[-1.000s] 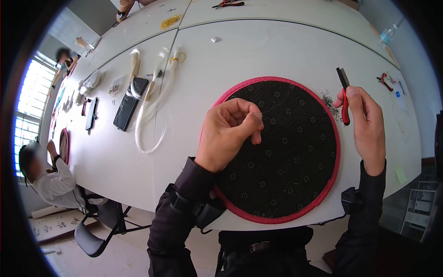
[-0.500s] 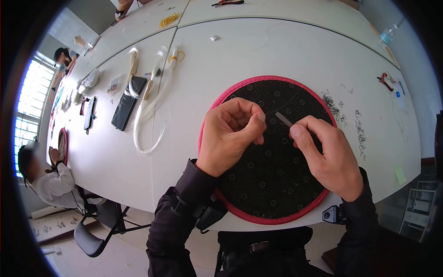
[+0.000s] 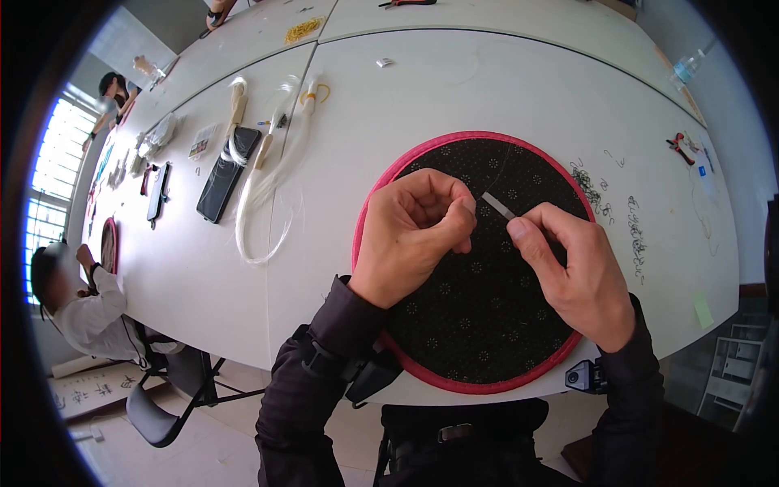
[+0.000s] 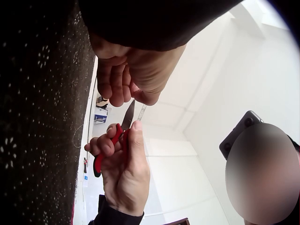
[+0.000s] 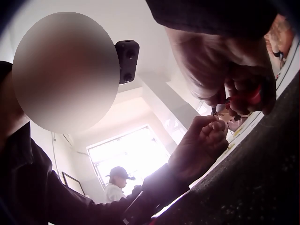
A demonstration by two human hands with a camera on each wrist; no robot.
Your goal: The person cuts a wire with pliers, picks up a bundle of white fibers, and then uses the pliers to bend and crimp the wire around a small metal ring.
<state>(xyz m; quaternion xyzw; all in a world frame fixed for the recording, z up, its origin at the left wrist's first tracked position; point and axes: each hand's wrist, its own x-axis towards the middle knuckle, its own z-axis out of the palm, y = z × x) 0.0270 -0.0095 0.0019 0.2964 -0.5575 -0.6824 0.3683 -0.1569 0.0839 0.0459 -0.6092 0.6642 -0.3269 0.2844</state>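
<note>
Over a round dark mat [image 3: 479, 341] with a red rim, my left hand [image 3: 406, 239] has thumb and forefinger pinched together. A fine wire [image 3: 505, 166] trails from those fingertips across the mat; whatever short end lies between them is hidden. My right hand [image 3: 580, 272] grips red-handled pliers [image 4: 127, 119], thumb along one handle. Their narrow metal tip points at the left fingertips, close beside them in the head view. In the right wrist view the left hand [image 5: 201, 145] and the pliers' red handle [image 5: 248, 98] sit close together.
Small dark wire links [image 3: 591, 188] lie scattered right of the mat. Left of it are pale fibre hanks [image 3: 260, 195] and a black phone [image 3: 223, 183]. Other pliers [image 3: 680, 148] and a bottle [image 3: 688, 65] are at the right. A person in white [image 3: 89, 300] sits at left.
My right hand has brought the pliers from over the table on the right to the left fingertips, where they stay. The left hand has hardly moved, still pinching.
</note>
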